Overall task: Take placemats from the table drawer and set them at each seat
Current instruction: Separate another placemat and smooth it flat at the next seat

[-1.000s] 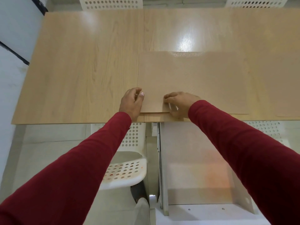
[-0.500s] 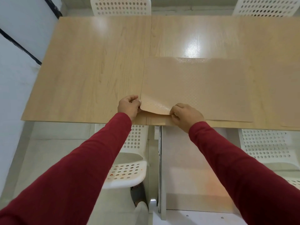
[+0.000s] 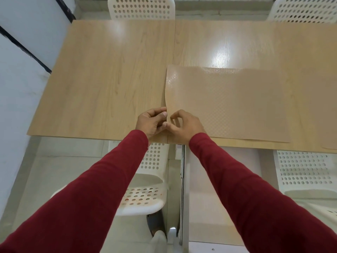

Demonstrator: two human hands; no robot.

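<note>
Both hands meet at the near left corner of the top placemat, just left of frame centre. Left hand: fingers curled, thumb and forefinger pinching the mat's left edge where it lifts off the table. Right hand: fingers bent, tips pinching the same corner from the right side; whether it has the top sheet alone or a lower one as well cannot be told. Sleeves: dark red, both arms running in from the lower corners of the frame.

Top placemat: tan, fine dotted texture, lying on the right half of the table, its left edge curving upward near the hands, the rest flat. Second placemat: a thin strip of its near edge showing beneath the first, along the table's near edge.

Table: pale wood grain, a seam running down the middle, glare patch upper right of centre.

Chairs, white, perforated:
- one below the table at lower centre, seat spotted with reddish marks;
- one at lower right;
- two backs beyond the far edge, top centre and top right.

Wall: pale, with a black diagonal line, left side of frame.
</note>
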